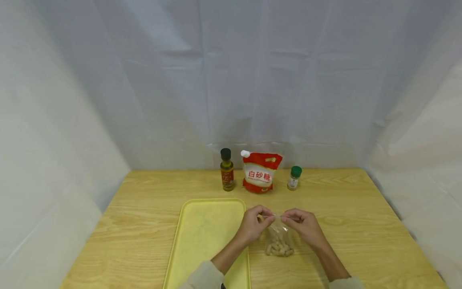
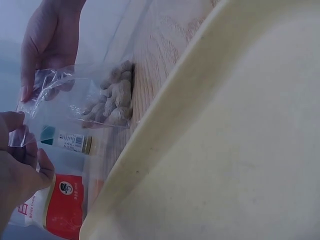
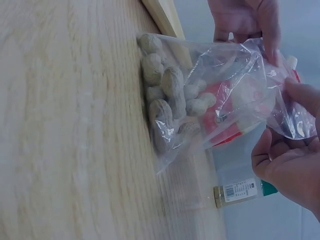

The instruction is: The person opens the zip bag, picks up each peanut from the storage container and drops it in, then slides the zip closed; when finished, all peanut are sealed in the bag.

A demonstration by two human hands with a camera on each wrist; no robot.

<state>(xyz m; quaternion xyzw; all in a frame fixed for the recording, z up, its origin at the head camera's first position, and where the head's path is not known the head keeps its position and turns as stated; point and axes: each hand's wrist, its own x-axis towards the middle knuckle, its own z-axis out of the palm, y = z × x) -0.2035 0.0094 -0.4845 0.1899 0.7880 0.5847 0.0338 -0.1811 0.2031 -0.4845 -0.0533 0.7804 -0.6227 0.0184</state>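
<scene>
A clear plastic bag (image 1: 280,230) stands upright on the table, just right of the tray. Several unshelled peanuts (image 3: 167,87) lie in its bottom. My left hand (image 1: 254,223) pinches the bag's top edge on the left side, thumb against fingers. On the other side my right hand (image 1: 304,225) pinches the same top edge, and the two thumbs are close together. In the left wrist view the bag's top is stretched between both hands. Whether the bag's mouth is sealed I cannot tell.
A yellow tray (image 1: 207,206) lies left of the bag. Along the back of the wooden table (image 1: 144,208) stand a dark-capped bottle (image 1: 227,174), a red and white sugar pouch (image 1: 259,174) and a small green-capped jar (image 1: 294,180). Pale sheets hang around the table.
</scene>
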